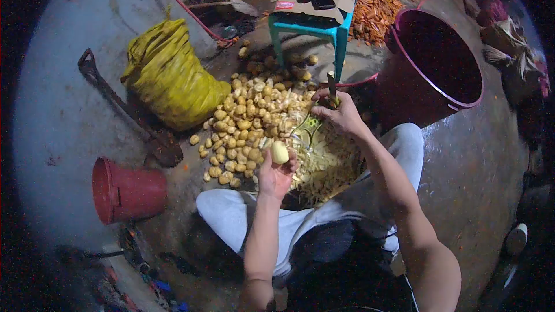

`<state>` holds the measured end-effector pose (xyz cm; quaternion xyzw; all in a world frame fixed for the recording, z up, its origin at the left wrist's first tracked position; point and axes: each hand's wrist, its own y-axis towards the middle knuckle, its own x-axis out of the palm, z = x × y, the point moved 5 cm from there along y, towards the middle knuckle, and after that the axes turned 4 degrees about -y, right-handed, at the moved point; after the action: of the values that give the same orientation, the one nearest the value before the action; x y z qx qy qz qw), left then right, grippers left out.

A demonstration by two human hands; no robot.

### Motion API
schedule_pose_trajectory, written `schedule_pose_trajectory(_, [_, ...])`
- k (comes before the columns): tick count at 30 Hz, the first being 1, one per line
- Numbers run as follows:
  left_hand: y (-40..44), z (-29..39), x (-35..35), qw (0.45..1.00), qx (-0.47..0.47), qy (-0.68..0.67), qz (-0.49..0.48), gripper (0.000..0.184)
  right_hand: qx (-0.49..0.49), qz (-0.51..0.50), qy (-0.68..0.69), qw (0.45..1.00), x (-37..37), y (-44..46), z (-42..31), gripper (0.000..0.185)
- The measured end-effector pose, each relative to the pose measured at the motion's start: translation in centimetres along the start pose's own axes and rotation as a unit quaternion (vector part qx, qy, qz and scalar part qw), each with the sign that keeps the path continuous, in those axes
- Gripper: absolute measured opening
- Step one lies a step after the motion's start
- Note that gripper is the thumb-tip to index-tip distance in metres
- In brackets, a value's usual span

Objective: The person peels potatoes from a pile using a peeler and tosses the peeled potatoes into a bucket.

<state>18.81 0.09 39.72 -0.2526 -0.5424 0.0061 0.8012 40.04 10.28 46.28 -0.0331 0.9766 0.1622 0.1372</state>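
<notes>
My left hand is closed around a smooth, pale peeled potato, its palm turned up. Above and to the right, my right hand is wrapped round a narrow, dark knife-like tool that points away from me; its exact kind is unclear. Below both hands lies a pile of pale peelings. Many brown-yellow potatoes are heaped on the floor beyond and left of my left hand. A yellow-green piece with holes lies among the peelings, partly hidden.
A yellow sack leans at the left, beside a long-handled shovel. A red bucket lies tilted nearby. On the right stands a large dark-red tub. A turquoise chair bears cardboard and dark items; orange scraps lie behind.
</notes>
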Motion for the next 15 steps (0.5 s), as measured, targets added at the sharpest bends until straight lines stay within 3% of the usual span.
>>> schedule_pose_trajectory(3, [1.6,-0.6,-1.3,0.999,0.005,0.037,-0.003,0.040,0.030,0.003,0.018,0.999,-1.0,-0.4,-0.5,0.027])
schedule_pose_trajectory(6, [6.6,-3.2,-9.6,0.964,0.075,0.244,0.076,0.026,0.002,0.008,0.019,1.000,-2.5,-0.8,-0.8,0.025])
schedule_pose_trajectory(7, [8.4,-5.0,-12.9,0.964,0.004,0.237,0.122,0.027,-0.001,0.025,0.038,0.999,-3.2,-1.0,-0.4,0.027])
schedule_pose_trajectory(9, [8.0,-8.1,-11.8,0.956,0.007,0.273,0.110,0.028,0.001,0.064,0.056,0.996,-5.2,-1.3,-1.2,0.025])
schedule_pose_trajectory(11, [7.3,-10.9,-11.4,0.897,-0.094,0.415,0.122,0.025,0.056,0.090,0.126,0.986,-7.5,-2.4,-0.6,0.023])
schedule_pose_trajectory(12, [7.3,-12.7,-11.4,0.903,-0.119,0.392,0.132,0.027,0.040,0.104,0.093,0.989,-9.5,-2.9,-2.0,0.022])
schedule_pose_trajectory(13, [8.0,-13.9,-11.3,0.904,-0.119,0.390,0.130,0.027,0.060,0.151,0.144,0.976,-11.0,-3.9,-1.5,0.021])
schedule_pose_trajectory(14, [9.4,-15.4,-10.6,0.894,-0.148,0.419,0.051,0.030,0.010,0.190,0.214,0.958,-12.5,-4.1,-1.3,0.020])
schedule_pose_trajectory(15, [10.5,-17.0,-9.5,0.879,-0.175,0.443,-0.028,0.033,0.031,0.194,0.170,0.966,-14.3,-5.0,0.3,0.029])
